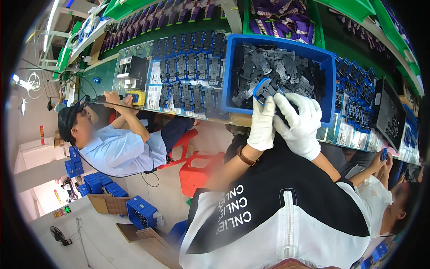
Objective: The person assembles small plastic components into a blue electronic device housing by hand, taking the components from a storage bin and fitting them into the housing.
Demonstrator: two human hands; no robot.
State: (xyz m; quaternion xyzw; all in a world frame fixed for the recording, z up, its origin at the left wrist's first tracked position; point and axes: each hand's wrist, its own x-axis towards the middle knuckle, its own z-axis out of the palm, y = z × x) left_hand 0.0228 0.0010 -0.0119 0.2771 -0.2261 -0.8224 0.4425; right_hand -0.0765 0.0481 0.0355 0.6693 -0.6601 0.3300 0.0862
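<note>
1. Nearest is my top (286, 201), black across the chest and white below, with a pale zip down the middle.
2. My left hand (262, 123), in a white glove, is raised over the near side of the bin (331, 89), its fingers closed on the part (261, 87). A brown strap (246, 156) circles that wrist.
3. That part is black or grey with a blue rim, and I hold it tilted, above the bin's contents.
4. My right hand (299, 119), gloved too, is close beside it, fingers bent and partly spread toward the part. I cannot tell whether it touches the part or grips something dark under the palm.
5. Loose black pieces (293, 71) lie heaped in the blue bin, which stands on the table.
6. Left of it, blue-and-black units (201, 67) sit in three rows; more units (354, 105) lie to the right, before a black tray (381, 101).
7. Behind the bin, a green crate (246, 20) holds purple pieces (304, 29).
8. Co-workers sit on both sides: one in light blue (130, 152) at my left, one in white (371, 197) at my right.
</note>
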